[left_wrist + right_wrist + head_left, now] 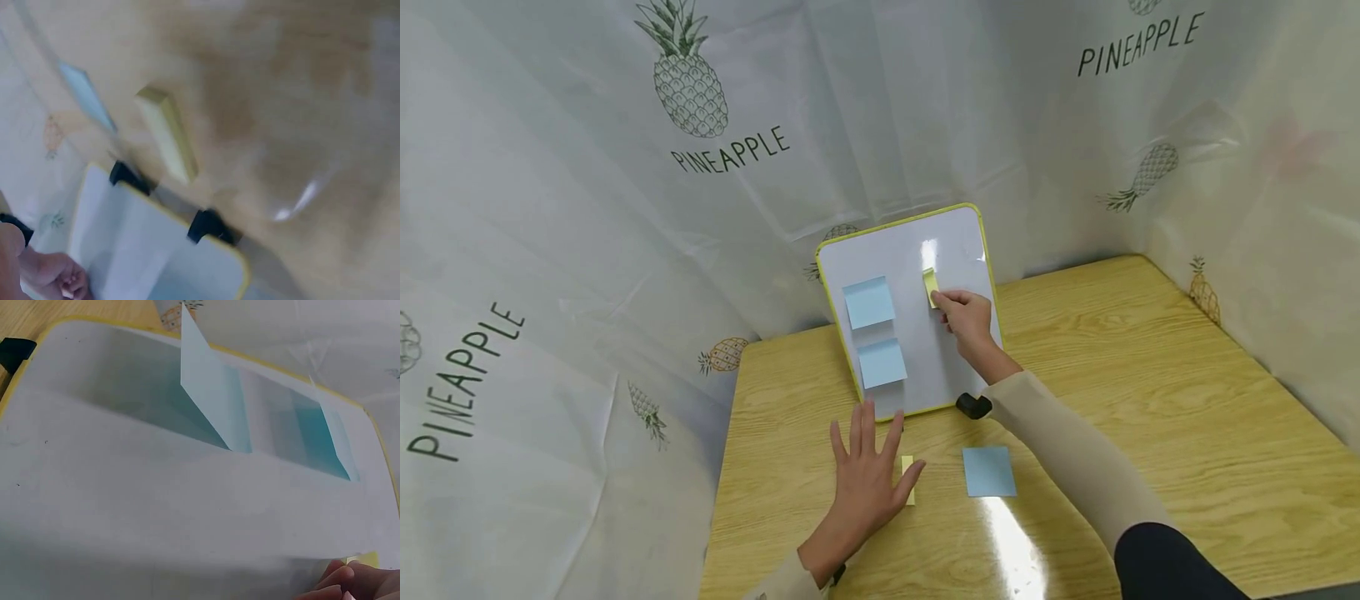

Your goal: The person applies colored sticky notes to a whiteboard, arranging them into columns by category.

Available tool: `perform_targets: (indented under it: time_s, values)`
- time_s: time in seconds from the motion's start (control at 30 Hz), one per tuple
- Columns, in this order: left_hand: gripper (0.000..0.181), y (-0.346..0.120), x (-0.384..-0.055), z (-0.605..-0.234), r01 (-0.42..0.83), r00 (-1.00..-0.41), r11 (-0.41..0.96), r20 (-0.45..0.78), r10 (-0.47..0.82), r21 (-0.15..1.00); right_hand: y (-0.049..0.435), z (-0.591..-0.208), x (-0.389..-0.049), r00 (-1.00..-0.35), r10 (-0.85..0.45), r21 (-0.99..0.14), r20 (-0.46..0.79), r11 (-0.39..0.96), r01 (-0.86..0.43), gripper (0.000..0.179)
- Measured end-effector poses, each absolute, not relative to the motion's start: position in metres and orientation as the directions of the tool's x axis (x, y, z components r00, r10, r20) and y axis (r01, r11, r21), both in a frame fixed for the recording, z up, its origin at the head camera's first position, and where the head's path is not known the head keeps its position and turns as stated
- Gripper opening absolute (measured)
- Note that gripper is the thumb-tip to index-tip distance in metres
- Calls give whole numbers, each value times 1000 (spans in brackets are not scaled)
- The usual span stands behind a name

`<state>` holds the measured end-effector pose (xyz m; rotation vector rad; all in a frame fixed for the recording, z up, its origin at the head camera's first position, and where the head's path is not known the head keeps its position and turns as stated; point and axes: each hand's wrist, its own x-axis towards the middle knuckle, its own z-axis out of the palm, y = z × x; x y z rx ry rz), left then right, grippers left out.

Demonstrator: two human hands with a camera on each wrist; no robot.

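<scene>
My right hand (970, 321) pinches the lower end of a narrow yellow sticky note (929, 282) against a whiteboard (925, 350) with a yellow rim. The same fingertips and note (369, 557) show at the lower right in the right wrist view. Left of them, two light blue sticky notes, an upper one (869, 302) and a lower one (882, 363), cling to the board by one edge. My left hand (867, 487) is spread, fingers straight, over the table before the board. Its thumb partly covers a yellow sticky pad (907, 461), seen whole as a thick block (165, 134) in the left wrist view.
A blue square sticky note or pad (988, 472) lies on the wooden table (1097, 333), right of the yellow pad. Black feet, one here (211, 226), support the board's lower edge. A curtain with pineapple prints (887, 125) hangs behind and at the sides.
</scene>
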<state>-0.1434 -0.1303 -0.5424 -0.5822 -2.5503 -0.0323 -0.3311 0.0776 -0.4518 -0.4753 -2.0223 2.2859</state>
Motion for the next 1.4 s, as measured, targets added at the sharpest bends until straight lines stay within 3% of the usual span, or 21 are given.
perform_targets:
  time_s: [0.4,0.6,0.83,1.07,1.4]
  values:
    - [71,-113,-180,-491,427,-687,903,629,365,-58,78,-454,-333,-952,256,-982,-169,-121,142,26]
    - [72,-98,-216,-460,417,-635,907,698,332,-52,81,-455,-333,-952,265,-987,-150,-103,126,29]
    - [76,-88,-266,-432,319,-732,948,636,244,3,80,-458,-333,-953,264,-987,-151,-96,130,28]
    - [80,-78,-310,-415,281,-786,959,578,219,18,79,-459,-334,-954,267,-990,-134,-73,119,29]
    - [95,-61,-351,-403,195,-867,980,461,192,-41,82,-459,-336,-952,277,-992,-128,-47,119,30]
